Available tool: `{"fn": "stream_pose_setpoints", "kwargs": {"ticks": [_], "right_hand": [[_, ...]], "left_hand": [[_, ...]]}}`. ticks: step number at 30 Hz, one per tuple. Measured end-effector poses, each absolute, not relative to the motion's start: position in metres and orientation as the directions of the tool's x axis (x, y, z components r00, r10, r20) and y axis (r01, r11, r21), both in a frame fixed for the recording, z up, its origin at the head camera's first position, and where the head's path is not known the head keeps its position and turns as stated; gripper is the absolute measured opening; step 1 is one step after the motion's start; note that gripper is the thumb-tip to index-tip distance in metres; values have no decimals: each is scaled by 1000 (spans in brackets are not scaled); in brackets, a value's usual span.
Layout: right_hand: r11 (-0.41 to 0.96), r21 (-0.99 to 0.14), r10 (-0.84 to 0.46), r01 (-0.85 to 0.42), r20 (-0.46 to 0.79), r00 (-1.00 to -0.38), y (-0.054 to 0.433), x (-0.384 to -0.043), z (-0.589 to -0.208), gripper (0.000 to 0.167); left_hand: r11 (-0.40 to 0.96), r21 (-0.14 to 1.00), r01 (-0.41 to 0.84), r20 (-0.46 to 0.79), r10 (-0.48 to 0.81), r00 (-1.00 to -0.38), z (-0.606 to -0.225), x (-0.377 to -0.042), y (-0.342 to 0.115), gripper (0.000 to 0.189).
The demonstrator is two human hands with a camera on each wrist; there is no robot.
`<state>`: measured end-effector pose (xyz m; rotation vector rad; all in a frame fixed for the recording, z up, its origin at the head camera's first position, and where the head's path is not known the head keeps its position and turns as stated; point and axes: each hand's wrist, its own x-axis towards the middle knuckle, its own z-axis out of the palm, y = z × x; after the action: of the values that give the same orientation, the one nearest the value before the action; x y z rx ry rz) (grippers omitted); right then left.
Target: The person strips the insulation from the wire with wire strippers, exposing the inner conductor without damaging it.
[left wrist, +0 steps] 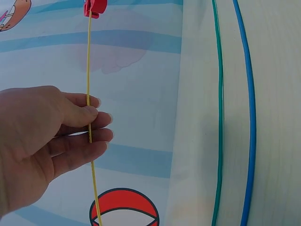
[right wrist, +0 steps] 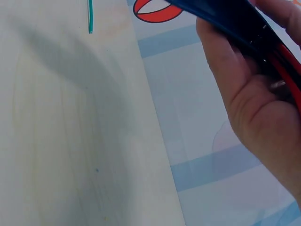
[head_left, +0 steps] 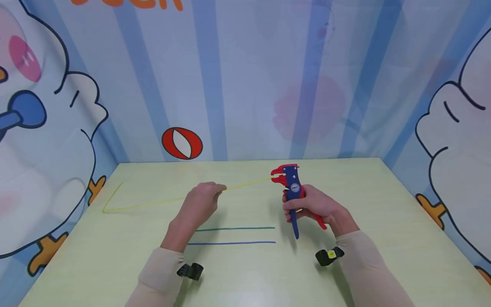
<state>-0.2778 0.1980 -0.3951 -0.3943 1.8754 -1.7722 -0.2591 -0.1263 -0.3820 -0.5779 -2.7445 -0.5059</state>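
Left hand (left wrist: pixel 42 132), one: thumb and fingers pinch a yellow wire (left wrist: pixel 88 52), thumb on top, fingertips beyond it. Yellow wire, thin: runs right to a red part (left wrist: pixel 98 5), cut off by the frame; leftward, across a printed red-and-white ball (left wrist: pixel 124 200). Green wire (left wrist: pixel 220 117) and blue wire (left wrist: pixel 252 108), one each: side by side, apart, on the pale worktop (left wrist: pixel 280 117); blue the nearer. Backdrop (left wrist: pixel 136 134), light blue, darker bands, faint pink patch (left wrist: pixel 120 52): beyond the worktop's far edge.
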Motion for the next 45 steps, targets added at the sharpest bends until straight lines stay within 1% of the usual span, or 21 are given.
{"fn": "stream_pose_setpoints", "kwargs": {"ticks": [8, 12, 21, 30, 36, 40, 43, 45], "right_hand": [[185, -977, -517, 105, -188, -835, 193, -279, -398, 30], [211, -973, -512, 94, -192, -837, 191, -279, -399, 29], [218, -973, -517, 81, -186, -836, 190, -279, -398, 29], [233, -969, -510, 82, -194, -838, 187, -277, -397, 24], [227, -972, -509, 67, -177, -842, 185, -275, -395, 21], [213, -975, -502, 71, -171, -848, 183, -275, -396, 23], [164, -982, -516, 90, -163, -841, 182, -274, -397, 27], [101, -988, -536, 118, -154, -830, 181, -272, -398, 25]], "left_hand": [[849, 267, 456, 374, 345, -861, -381, -258, -127, 24], [849, 257, 461, 385, 348, -855, -380, -257, -127, 22], [853, 233, 467, 388, 358, -849, -378, -257, -127, 22], [854, 236, 463, 374, 360, -855, -378, -256, -126, 22], [847, 231, 479, 391, 370, -843, -378, -256, -127, 21], [841, 230, 490, 412, 372, -832, -377, -255, -128, 21], [840, 236, 489, 414, 368, -833, -376, -255, -129, 21], [841, 235, 487, 414, 367, -833, -377, -256, -129, 21]]}}
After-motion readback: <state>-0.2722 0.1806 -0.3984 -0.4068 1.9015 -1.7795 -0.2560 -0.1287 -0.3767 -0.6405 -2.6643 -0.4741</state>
